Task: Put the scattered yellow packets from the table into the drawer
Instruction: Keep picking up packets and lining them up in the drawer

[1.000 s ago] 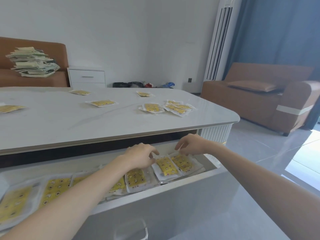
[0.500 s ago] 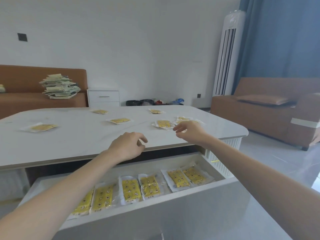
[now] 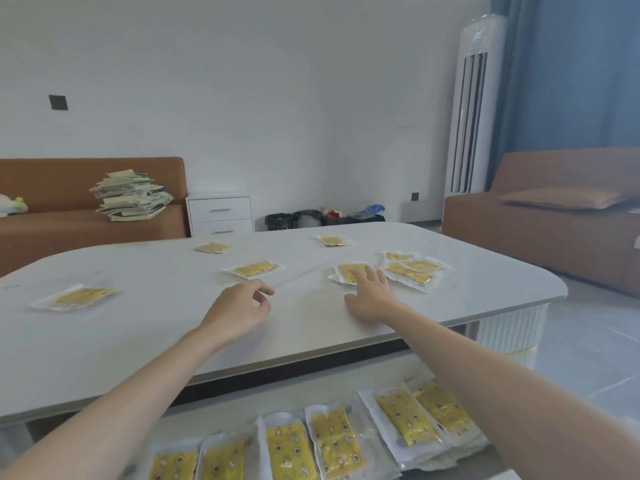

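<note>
Several yellow packets in clear wrappers lie scattered on the white table point(image 3: 145, 341). My right hand point(image 3: 372, 294) reaches over the table with straight fingers, its fingertips on one packet point(image 3: 348, 271). A small pile of packets point(image 3: 412, 271) lies just right of it. My left hand point(image 3: 239, 310) hovers over the table with loosely curled fingers and holds nothing; a packet point(image 3: 254, 269) lies just beyond it. Further packets lie at the left point(image 3: 78, 297) and at the back point(image 3: 212, 248), point(image 3: 333, 240). Below the table edge, the open drawer point(image 3: 221, 415) holds a row of several packets point(image 3: 334, 445).
A brown sofa point(image 3: 62, 220) with a stack of papers point(image 3: 130, 197) stands behind the table, next to a small white cabinet point(image 3: 221, 216). Another brown sofa point(image 3: 561, 216) and a tall white air conditioner point(image 3: 472, 109) are at the right. Dark bins point(image 3: 304, 220) sit against the far wall.
Both hands have left the drawer and risen over the tabletop. My right hand moved forward onto a packet, and my left hand moved toward the middle packet. The view tilted up.
</note>
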Motion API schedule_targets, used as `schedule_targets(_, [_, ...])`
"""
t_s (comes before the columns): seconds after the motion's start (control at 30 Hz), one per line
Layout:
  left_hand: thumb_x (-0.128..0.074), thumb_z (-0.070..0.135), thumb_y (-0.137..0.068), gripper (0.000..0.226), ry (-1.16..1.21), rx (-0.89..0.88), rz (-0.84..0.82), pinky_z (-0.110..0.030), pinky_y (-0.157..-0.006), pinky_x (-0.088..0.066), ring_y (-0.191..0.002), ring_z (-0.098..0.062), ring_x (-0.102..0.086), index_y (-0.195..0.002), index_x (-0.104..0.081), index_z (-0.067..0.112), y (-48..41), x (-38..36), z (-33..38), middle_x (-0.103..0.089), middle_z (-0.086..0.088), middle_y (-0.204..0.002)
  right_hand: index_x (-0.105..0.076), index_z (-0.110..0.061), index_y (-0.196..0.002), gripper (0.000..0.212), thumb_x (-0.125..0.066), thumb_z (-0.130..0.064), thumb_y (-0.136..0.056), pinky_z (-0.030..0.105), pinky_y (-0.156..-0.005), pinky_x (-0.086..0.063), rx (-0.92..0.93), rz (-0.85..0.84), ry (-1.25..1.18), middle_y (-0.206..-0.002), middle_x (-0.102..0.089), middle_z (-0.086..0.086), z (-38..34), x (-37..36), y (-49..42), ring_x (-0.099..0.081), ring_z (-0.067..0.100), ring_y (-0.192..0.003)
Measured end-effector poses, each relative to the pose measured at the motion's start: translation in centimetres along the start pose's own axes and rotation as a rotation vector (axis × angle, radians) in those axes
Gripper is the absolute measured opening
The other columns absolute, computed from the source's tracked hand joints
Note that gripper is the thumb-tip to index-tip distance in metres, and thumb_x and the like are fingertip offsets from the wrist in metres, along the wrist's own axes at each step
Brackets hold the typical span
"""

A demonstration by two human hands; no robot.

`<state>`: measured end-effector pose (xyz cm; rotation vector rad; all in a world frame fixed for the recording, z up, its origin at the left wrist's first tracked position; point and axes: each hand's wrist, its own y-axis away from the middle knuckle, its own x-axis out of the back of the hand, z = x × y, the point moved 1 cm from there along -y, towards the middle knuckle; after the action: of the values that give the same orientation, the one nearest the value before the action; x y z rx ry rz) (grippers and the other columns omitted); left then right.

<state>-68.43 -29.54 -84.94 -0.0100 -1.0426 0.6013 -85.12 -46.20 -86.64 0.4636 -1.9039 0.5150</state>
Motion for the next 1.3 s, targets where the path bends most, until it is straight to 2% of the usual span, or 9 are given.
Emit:
schedule_targets(0.1, [-0.050,0.022,-0.093,0.028,-0.063,0.014,-0.016,-0.026,-0.088,-0.042,-0.105,-0.014,-0.052,-0.119,-0.058,0.026,-2.4,-1.0,-1.3,-0.058,0.003,-0.121,-0.012,-0.014,-0.151,0.059,-0.029,-0.034,-0.098,0.046,-0.119,-0.002,-0.074,0.023,0.031,-0.160,0.000,0.012,-0.1,-1.7,-1.9,0.003,0.032,-0.147])
schedule_targets(0.23, [-0.047,0.021,-0.093,0.040,-0.197,0.030,0.003,-0.035,-0.105,-0.036,-0.131,-0.022,-0.036,-0.133,-0.047,0.024,-5.7,-2.0,-2.7,-0.042,-0.002,-0.140,-0.026,-0.016,-0.146,0.058,-0.028,-0.043,-0.095,0.051,-0.114,-0.017,-0.065,0.090,0.121,-0.151,-0.023,0.014,-0.7,-2.4,-3.7,-0.021,0.031,-0.140])
schedule_targets(0.4, [-0.043,0.025,-0.094,0.055,-0.225,0.102,0.029,-0.043,-0.111,-0.029,-0.141,-0.028,-0.016,-0.147,-0.028,0.027,-9.5,-3.1,-4.5,-0.017,-0.003,-0.155,-0.053,-0.020,-0.122,0.051,-0.040,-0.055,-0.088,0.039,-0.098,-0.035,0.105,0.236,0.122,-0.121,-0.044,0.004,-1.5,-2.7,-4.5,-0.035,0.026,-0.121])
schedule_targets(0.57, [-0.033,0.039,-0.097,0.055,-0.276,0.194,-0.046,-0.051,-0.117,-0.011,-0.147,-0.028,0.002,-0.149,-0.019,0.035,-12.3,-3.9,-6.2,0.000,0.002,-0.160,-0.051,-0.020,-0.107,0.052,-0.050,-0.065,-0.080,0.038,-0.093,-0.032,0.147,0.225,0.058,-0.119,-0.050,0.004,-2.6,-3.2,-5.7,-0.038,0.029,-0.113])
schedule_targets(0.73, [-0.023,0.048,-0.098,0.054,-0.330,0.231,-0.146,-0.047,-0.118,-0.004,-0.148,-0.017,-0.005,-0.150,-0.018,0.035,-13.2,-3.9,-6.6,-0.009,0.004,-0.160,-0.043,-0.017,-0.105,0.037,-0.045,-0.049,-0.086,0.040,-0.093,-0.030,0.126,0.187,0.062,-0.113,-0.061,0.007,-2.8,-3.4,-6.7,-0.043,0.030,-0.112])
schedule_targets(0.9, [-0.027,0.043,-0.098,0.050,-0.321,0.218,-0.179,-0.040,-0.119,-0.014,-0.146,-0.021,-0.016,-0.147,-0.027,0.034,-12.6,-2.9,-6.8,-0.018,0.000,-0.158,-0.047,-0.021,-0.127,0.042,-0.045,-0.041,-0.090,0.033,-0.092,-0.033,0.204,0.083,0.033,-0.124,-0.057,0.009,-3.3,-2.8,-5.8,-0.043,0.028,-0.122])
schedule_targets(1.1, [-0.025,0.039,-0.099,0.046,-0.354,0.230,-0.245,-0.032,-0.111,-0.027,-0.140,-0.025,-0.029,-0.143,-0.039,0.034,-9.6,-1.0,-5.1,-0.030,-0.006,-0.153,-0.047,-0.024,-0.135,0.049,-0.043,-0.046,-0.091,0.033,-0.101,-0.031,0.258,-0.075,-0.046,-0.138,-0.048,0.002,-4.1,-2.8,-3.6,-0.036,0.023,-0.130])
schedule_targets(1.2, [-0.025,0.033,-0.098,0.042,-0.416,0.184,-0.214,-0.033,-0.100,-0.039,-0.124,-0.029,-0.045,-0.124,-0.057,0.024,-6.9,-0.3,-4.2,-0.049,-0.011,-0.135,-0.056,-0.018,-0.126,0.050,-0.032,-0.050,-0.095,0.036,-0.097,-0.033,0.251,-0.114,-0.175,-0.130,-0.054,0.004,-4.8,-2.5,-1.9,-0.042,0.026,-0.125])
schedule_targets(1.3, [-0.027,0.028,-0.096,0.037,-0.465,0.151,-0.176,-0.035,-0.091,-0.043,-0.111,-0.030,-0.051,-0.106,-0.062,0.019,-4.0,0.2,-3.8,-0.056,-0.013,-0.118,-0.062,-0.017,-0.122,0.049,-0.028,-0.043,-0.099,0.033,-0.088,-0.036,0.180,-0.176,-0.360,-0.121,-0.059,0.003,-5.5,-2.1,0.0,-0.051,0.026,-0.118])
